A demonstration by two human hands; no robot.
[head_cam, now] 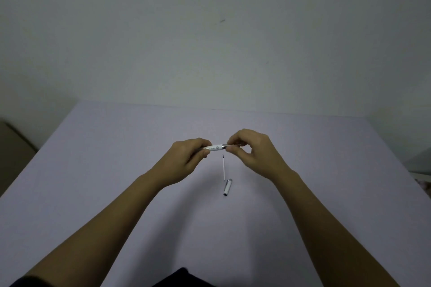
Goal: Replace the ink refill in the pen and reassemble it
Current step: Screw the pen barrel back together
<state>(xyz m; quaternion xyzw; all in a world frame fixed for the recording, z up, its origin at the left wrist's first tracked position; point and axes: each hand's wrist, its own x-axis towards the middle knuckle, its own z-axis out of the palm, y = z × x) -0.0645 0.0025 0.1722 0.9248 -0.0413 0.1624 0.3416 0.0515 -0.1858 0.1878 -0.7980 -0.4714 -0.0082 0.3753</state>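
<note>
A white pen barrel (pixel 215 147) with a silver ring is held level above the table between both hands. My left hand (pixel 186 161) grips its left end. My right hand (pixel 253 150) pinches the thin tip section (pixel 234 145) that sticks out of the barrel's right end. A thin white ink refill (pixel 224 168) with a dark tip lies on the table just below the hands, pointing away from me. The silver and white pen cap (pixel 227 187) lies right behind the refill's near end.
The table (pixel 116 158) has a pale lilac surface and ends at a plain wall (pixel 210 30) behind. A brown box-like object (pixel 11 147) stands off the table's left edge. Something pale sits past the right edge (pixel 422 163).
</note>
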